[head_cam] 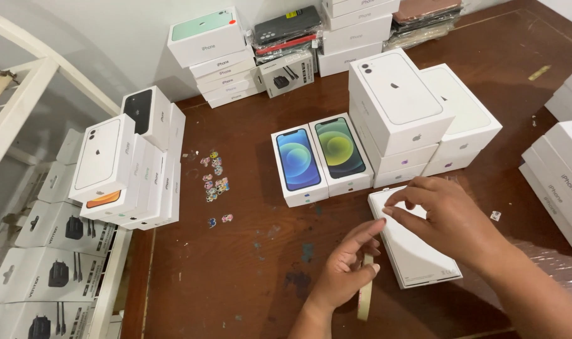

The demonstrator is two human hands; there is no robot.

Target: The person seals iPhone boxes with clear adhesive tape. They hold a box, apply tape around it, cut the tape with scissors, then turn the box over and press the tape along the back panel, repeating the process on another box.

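A flat white phone box (418, 257) lies on the dark brown table (248, 251) near its front edge. My right hand (446, 216) rests on the box's upper half, fingers spread and pressing on its top. My left hand (349, 267) sits just left of the box, pinching a roll of clear tape (365, 296) that hangs below the fingers, with the index finger reaching toward the box's left edge.
Two phone boxes with blue (298, 164) and green (339, 152) pictures lie side by side behind. White box stacks stand at centre right (399, 113), left (126, 166), back (214, 53) and right edge (562, 179). Small stickers (214, 179) dot the table. Charger boxes (50, 273) sit at far left.
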